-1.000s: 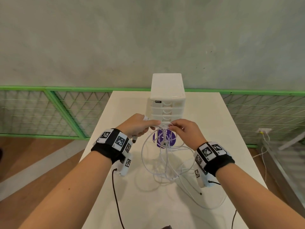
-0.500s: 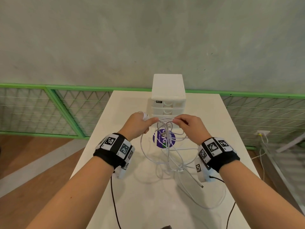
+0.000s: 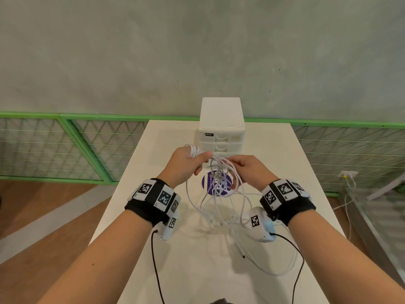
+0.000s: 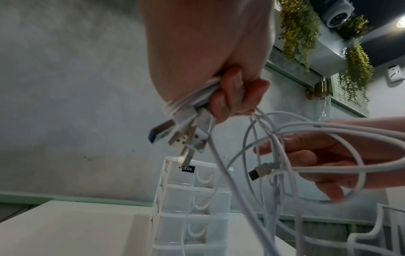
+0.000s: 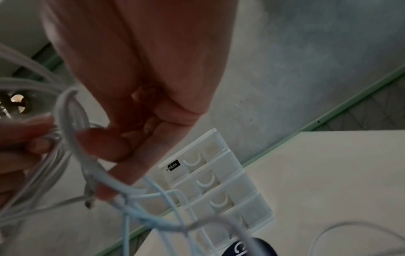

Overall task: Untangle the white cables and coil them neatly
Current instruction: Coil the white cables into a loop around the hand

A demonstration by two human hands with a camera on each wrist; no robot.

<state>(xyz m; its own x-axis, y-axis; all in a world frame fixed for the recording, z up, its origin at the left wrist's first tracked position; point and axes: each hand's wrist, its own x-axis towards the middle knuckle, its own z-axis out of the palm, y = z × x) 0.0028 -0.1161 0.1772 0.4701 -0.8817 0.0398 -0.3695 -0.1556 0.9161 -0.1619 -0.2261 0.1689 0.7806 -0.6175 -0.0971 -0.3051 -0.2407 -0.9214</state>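
Observation:
A tangle of white cables hangs between my two hands above the white table. My left hand grips a bunch of cables with several USB plugs sticking out below the fist. My right hand pinches loops of cable beside the left hand. Lower loops trail onto the table, and one loose plug end lies near the front.
A white drawer box stands at the back of the table, just beyond my hands. A purple round sticker lies under the cables. Green mesh fencing runs behind the table. Black wrist leads hang down.
Both hands have risen a little and drawn closer together, lifting the tangle higher off the table. The left hand's grip on the bunch holds.

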